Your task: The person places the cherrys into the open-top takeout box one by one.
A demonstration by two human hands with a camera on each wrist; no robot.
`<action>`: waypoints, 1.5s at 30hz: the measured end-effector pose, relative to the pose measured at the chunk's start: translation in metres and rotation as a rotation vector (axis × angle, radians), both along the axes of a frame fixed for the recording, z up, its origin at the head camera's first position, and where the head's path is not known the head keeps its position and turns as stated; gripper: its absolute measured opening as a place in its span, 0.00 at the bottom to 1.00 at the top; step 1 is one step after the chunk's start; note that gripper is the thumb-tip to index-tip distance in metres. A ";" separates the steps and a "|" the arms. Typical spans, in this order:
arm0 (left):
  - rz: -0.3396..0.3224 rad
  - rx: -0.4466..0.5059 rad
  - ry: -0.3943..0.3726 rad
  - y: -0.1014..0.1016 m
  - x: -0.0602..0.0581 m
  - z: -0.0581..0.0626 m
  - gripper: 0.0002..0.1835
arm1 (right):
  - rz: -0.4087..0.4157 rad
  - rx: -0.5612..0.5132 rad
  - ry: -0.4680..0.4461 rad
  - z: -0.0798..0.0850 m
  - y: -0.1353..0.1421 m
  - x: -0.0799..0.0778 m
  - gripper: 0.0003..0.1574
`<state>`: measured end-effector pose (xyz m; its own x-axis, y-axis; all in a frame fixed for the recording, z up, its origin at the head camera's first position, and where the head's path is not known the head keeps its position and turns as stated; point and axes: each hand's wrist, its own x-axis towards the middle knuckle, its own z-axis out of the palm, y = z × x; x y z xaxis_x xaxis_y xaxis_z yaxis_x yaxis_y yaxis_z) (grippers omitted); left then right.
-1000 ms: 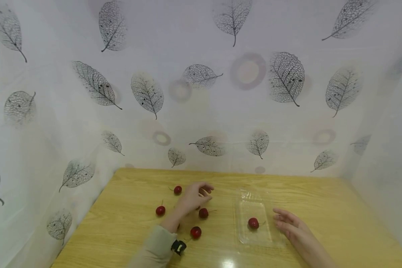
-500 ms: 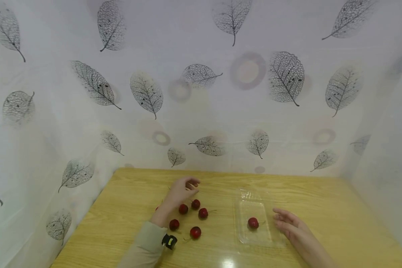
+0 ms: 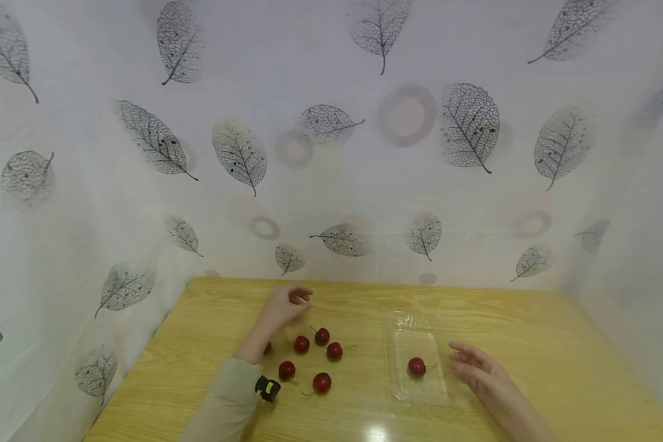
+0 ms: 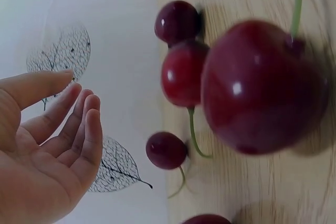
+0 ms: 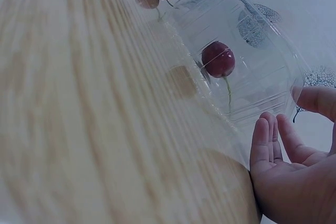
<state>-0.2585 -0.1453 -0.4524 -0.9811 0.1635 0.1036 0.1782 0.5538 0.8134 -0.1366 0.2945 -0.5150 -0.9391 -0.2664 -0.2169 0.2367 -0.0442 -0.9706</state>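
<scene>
My left hand (image 3: 283, 309) is over the far left of the table, its fingers loosely bent. In the left wrist view the palm (image 4: 50, 174) holds nothing. Below and right of this hand lie several dark red cherries with green stems, among them one cherry (image 3: 321, 336) near the back and another cherry (image 3: 321, 383) nearer the front. A cherry (image 3: 267, 348) is mostly hidden by the left forearm. My right hand (image 3: 488, 383) is at the right side of a clear plastic container (image 3: 400, 387), fingers relaxed; contact is unclear. One cherry (image 5: 218, 59) lies inside the container.
The wooden table (image 3: 558, 356) reaches back to a pale sheet (image 3: 353, 184) printed with leaves, which also stands along both sides. A dark band with a small device (image 3: 267, 388) is on the left sleeve.
My left hand has moved left and slightly back, uncovering cherries beneath the forearm. The right hand, the container and the cherry in it stay put.
</scene>
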 end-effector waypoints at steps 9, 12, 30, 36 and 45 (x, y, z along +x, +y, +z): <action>0.047 -0.042 -0.009 -0.012 -0.004 -0.005 0.14 | -0.018 0.010 -0.012 0.001 -0.001 0.000 0.21; 0.069 -0.031 -0.019 -0.015 -0.004 -0.009 0.14 | -0.020 0.017 0.003 0.001 -0.002 0.001 0.21; 0.091 -0.072 -0.056 -0.029 -0.009 -0.032 0.16 | -0.018 0.009 0.035 0.001 -0.001 0.001 0.21; 0.096 -0.095 -0.060 -0.032 -0.008 -0.034 0.16 | -0.025 -0.011 0.048 0.000 -0.002 0.001 0.22; 0.097 -0.122 -0.070 -0.032 -0.008 -0.035 0.15 | -0.033 -0.002 0.033 0.001 -0.002 0.001 0.21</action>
